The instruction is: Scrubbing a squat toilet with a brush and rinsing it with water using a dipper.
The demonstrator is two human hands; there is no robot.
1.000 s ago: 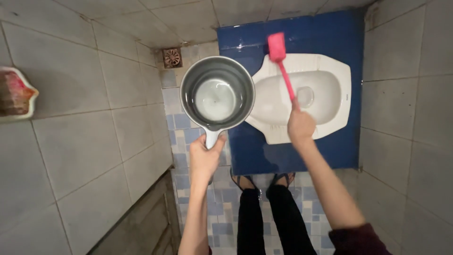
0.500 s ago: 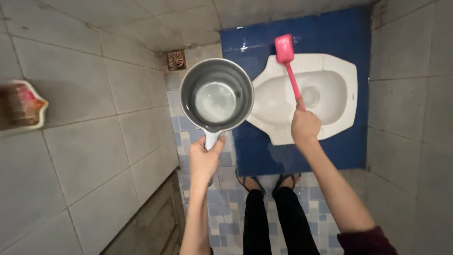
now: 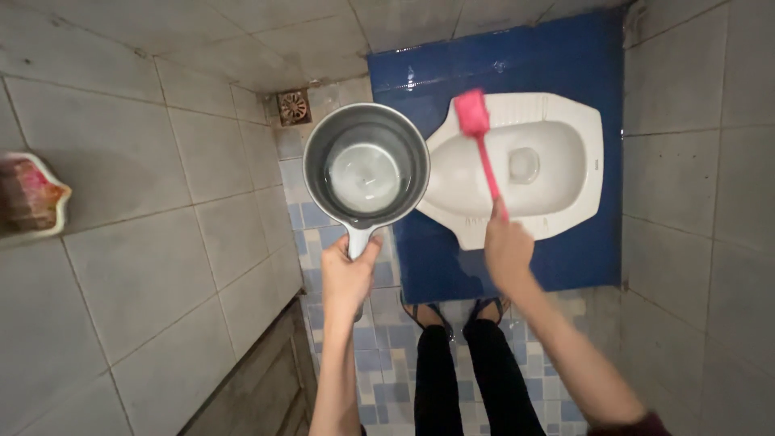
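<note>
My left hand [image 3: 349,274] grips the white handle of a grey water scoop [image 3: 366,167], held level with water in its bottom, just left of the white squat toilet pan [image 3: 565,186]. My right hand [image 3: 507,250] is closed on the thin handle of a pink toilet brush [image 3: 476,129]. The brush head rests at the pan's far left rim, and the handle slants back across the bowl to my hand at the near edge.
The pan is set in a raised blue tiled platform [image 3: 581,56]. A metal floor drain [image 3: 294,106] lies in the corner behind the scoop. A red and white soap dish [image 3: 28,198] hangs on the left wall. My feet in sandals [image 3: 452,311] stand on small blue tiles.
The brush head has come down from beyond the pan's far rim onto its left edge. My right hand pulled back toward me and slightly left. The scoop stayed almost still.
</note>
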